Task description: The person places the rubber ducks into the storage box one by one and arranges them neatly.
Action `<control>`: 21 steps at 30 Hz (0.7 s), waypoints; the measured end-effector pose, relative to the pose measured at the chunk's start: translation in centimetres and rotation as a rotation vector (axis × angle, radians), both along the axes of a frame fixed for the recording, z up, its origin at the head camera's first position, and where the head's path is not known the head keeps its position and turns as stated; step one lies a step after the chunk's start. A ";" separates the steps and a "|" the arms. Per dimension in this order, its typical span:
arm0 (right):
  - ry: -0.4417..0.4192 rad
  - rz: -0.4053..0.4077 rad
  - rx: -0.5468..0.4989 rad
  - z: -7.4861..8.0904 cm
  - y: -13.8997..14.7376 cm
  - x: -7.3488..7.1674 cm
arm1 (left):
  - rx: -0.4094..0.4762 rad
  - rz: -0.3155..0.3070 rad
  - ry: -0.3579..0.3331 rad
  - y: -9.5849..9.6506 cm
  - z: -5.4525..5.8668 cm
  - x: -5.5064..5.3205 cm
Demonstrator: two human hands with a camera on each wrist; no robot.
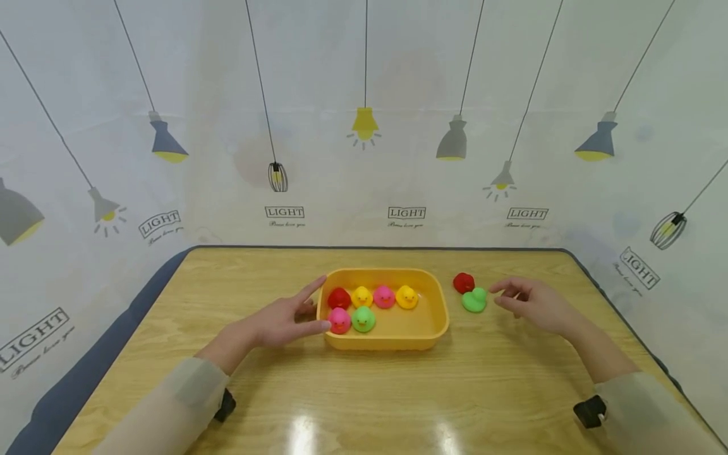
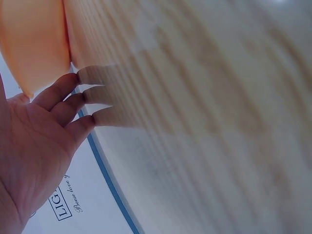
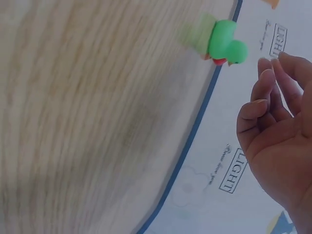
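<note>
In the head view an orange-yellow tray (image 1: 421, 325) holds several rubber ducks in two rows: a red duck (image 1: 339, 298), yellow, pink and green ones. My left hand (image 1: 279, 323) rests against the tray's left end, thumb and index finger spread along its rim. Its other fingers point down beside the tray wall (image 2: 36, 44) in the left wrist view. Right of the tray a green duck (image 1: 474, 301) stands on the table, with another red duck (image 1: 464, 283) just behind it. My right hand (image 1: 537, 304) hovers right of the green duck, fingers loosely bent, holding nothing.
The wooden table (image 1: 375, 392) has a dark blue edge (image 1: 375, 247) at the back. Behind it hangs a pale curtain (image 1: 341, 76) printed with lamps. A black wrist device (image 1: 590, 412) sits by the right sleeve, another (image 1: 225, 406) by the left.
</note>
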State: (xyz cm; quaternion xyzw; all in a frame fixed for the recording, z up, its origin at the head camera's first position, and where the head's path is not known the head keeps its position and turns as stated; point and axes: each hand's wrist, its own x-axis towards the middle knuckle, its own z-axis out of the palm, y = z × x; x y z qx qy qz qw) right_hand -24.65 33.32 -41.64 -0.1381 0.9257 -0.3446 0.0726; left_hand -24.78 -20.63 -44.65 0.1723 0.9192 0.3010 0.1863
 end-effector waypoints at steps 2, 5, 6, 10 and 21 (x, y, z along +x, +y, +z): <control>0.002 -0.013 0.008 -0.2 0.3 -0.6 | 0.005 0.001 0.001 0.0 0.1 -0.1; 0.006 -0.011 0.017 -0.4 0.3 -1.4 | 0.008 -0.005 0.004 -0.1 0.2 -0.1; 0.007 -0.009 0.017 -0.5 0.3 -1.6 | 0.009 -0.006 0.005 -0.1 0.2 -0.1; -0.006 0.012 0.006 -0.8 0.0 -2.3 | 0.009 -0.006 0.004 -0.1 0.3 0.0; -0.041 0.030 0.039 -1.3 -1.0 -3.1 | 0.003 -0.003 -0.004 -0.1 0.0 -0.2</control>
